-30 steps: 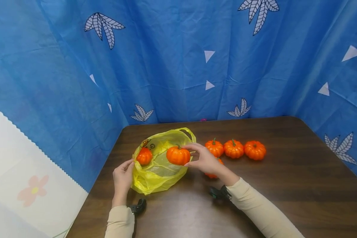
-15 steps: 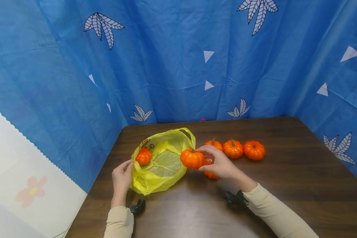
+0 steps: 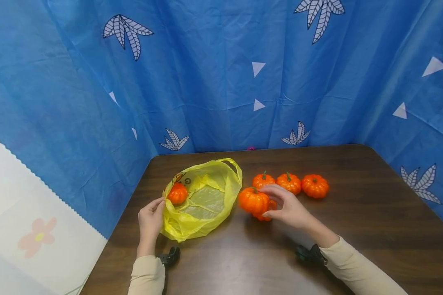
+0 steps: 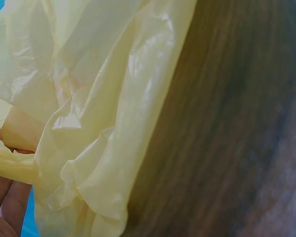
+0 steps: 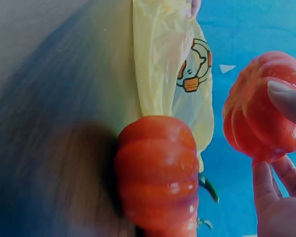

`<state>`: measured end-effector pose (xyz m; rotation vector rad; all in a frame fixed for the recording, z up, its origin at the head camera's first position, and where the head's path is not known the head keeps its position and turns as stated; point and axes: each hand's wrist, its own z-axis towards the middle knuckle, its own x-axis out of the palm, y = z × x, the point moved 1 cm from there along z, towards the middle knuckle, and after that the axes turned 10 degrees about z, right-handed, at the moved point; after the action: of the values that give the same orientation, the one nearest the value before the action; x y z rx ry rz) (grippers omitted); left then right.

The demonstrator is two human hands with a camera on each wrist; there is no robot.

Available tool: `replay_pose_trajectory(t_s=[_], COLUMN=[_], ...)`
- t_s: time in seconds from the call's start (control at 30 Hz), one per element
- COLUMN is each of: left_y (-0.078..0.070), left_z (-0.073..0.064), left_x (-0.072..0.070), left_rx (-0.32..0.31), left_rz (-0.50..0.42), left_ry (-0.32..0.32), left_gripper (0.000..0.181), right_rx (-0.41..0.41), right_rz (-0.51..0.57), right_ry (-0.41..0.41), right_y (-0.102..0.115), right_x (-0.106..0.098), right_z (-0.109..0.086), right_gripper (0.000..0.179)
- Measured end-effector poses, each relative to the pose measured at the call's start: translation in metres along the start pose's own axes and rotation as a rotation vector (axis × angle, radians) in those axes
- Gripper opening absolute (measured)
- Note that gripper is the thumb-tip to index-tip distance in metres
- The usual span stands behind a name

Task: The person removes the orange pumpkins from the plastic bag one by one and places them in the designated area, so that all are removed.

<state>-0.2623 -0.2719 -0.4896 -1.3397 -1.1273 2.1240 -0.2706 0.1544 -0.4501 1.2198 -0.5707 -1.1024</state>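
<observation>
A yellow plastic bag [image 3: 192,229] stands with its mouth spread on the table's left part. My left hand [image 3: 150,219] pinches its left rim; in the left wrist view the hand is partly behind the bag's handle loop [image 4: 12,165]. One small orange pumpkin [image 3: 177,193] shows inside the bag, at its left. My right hand [image 3: 289,209] holds another small pumpkin [image 3: 252,199] to the right of the bag, thumb [image 5: 288,101] on one side and fingers on the other. The held pumpkin partly covers a pumpkin [image 5: 158,173] on the table in the head view.
Behind the right hand, three more pumpkins [image 3: 288,183] sit in a row on the dark wooden table [image 3: 369,205]. A blue patterned curtain [image 3: 221,82] hangs at the back and sides. White cloth [image 3: 33,205] lies at the left.
My right hand has carried its pumpkin rightward, from over the bag's mouth to beside the bag, in front of the table pumpkin. My left hand stays at the bag's rim.
</observation>
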Motion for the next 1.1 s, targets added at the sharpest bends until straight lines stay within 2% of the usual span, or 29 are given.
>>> replay_pose_trajectory(t_s=[0.17, 0.5, 0.83, 1.1], left_y=[-0.001, 0.001, 0.001, 0.0], left_z=[-0.001, 0.0, -0.001, 0.0], left_x=[-0.001, -0.002, -0.001, -0.001], left_rx=[0.001, 0.017, -0.012, 0.013], left_rz=[-0.001, 0.001, -0.008, 0.013], left_ry=[-0.007, -0.03, 0.001, -0.015], left_gripper=[0.024, 0.022, 0.024, 0.023], right_rx=[-0.064, -0.1, -0.063, -0.044], right_rz=[-0.031, -0.038, -0.076, -0.091], right_ry=[-0.02, -0.082, -0.123, -0.113], right_y=[-0.002, -0.008, -0.015, -0.03], right_x=[-0.009, -0.029, -0.051, -0.066], right_z=[-0.014, -0.038, -0.045, -0.047], right_gripper=[0.059, 0.061, 0.059, 0.058])
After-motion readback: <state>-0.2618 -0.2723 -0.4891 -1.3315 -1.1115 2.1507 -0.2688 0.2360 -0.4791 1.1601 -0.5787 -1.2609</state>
